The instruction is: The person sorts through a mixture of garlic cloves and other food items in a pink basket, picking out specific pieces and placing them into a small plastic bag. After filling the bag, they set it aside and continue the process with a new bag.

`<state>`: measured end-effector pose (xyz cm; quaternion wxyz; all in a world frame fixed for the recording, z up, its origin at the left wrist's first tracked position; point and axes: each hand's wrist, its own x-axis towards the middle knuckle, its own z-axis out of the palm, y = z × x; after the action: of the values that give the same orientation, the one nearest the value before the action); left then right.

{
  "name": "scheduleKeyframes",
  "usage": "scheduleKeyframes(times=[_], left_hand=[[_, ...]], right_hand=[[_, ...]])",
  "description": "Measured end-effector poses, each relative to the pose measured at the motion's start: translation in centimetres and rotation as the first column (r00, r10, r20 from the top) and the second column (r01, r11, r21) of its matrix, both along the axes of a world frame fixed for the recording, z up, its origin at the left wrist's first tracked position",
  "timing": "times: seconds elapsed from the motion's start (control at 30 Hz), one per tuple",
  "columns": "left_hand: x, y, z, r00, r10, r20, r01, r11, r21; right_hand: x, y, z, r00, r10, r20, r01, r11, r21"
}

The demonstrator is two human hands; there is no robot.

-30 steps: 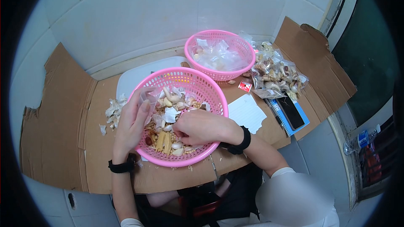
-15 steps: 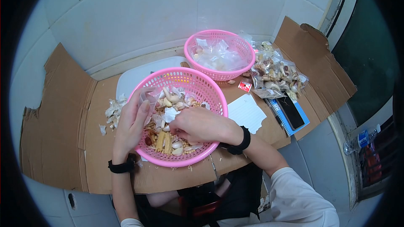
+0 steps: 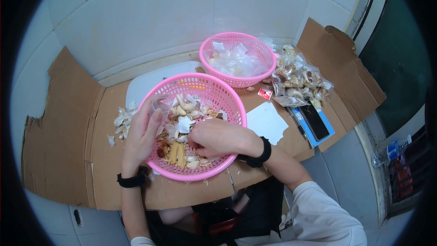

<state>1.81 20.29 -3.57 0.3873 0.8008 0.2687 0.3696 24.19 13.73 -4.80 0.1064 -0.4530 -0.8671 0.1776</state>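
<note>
Plastic bags (image 3: 302, 79) beside pink basket (image 3: 266, 72)

Your pink baskets (image 3: 207, 174) look like smooth plastic, kinda glossy, and the bags (image 3: 296, 79) are clear shiny plastic. Surface (image 3: 182, 193) under them is matt brown cardboard.

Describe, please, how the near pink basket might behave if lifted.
The near pink basket looks like thin, perforated plastic, so it may flex slightly. The heaped pieces probably add weight and, being loose, could shift if it tilts. Its wide, low shape suggests it would not easily tip.
</note>
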Motion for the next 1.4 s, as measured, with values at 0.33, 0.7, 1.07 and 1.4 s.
scheduleKeyframes(times=[0.33, 0.7, 1.07, 1.4], left_hand=[[0.0, 0.0, 0.0, 1.000, 0.010, -0.002, -0.010, 1.000, 0.003], [0.0, 0.0, 0.0, 1.000, 0.005, -0.005, -0.005, 1.000, 0.009], [0.1, 0.0, -0.1, 1.000, 0.001, 0.003, -0.001, 1.000, 0.027], [0.2, -0.2, 0.2, 1.000, 0.013, 0.000, -0.013, 0.998, 0.056]], right_hand=[[-0.1, -0.1, 0.3, 1.000, -0.007, -0.020, 0.007, 1.000, -0.011], [-0.1, 0.1, 0.1, 0.998, -0.005, -0.066, 0.005, 1.000, -0.012], [-0.4, 0.0, 0.5, 0.992, 0.028, -0.121, -0.016, 0.995, 0.102], [-1.0, 0.2, 1.8, 0.909, 0.139, -0.392, -0.003, 0.945, 0.328]])
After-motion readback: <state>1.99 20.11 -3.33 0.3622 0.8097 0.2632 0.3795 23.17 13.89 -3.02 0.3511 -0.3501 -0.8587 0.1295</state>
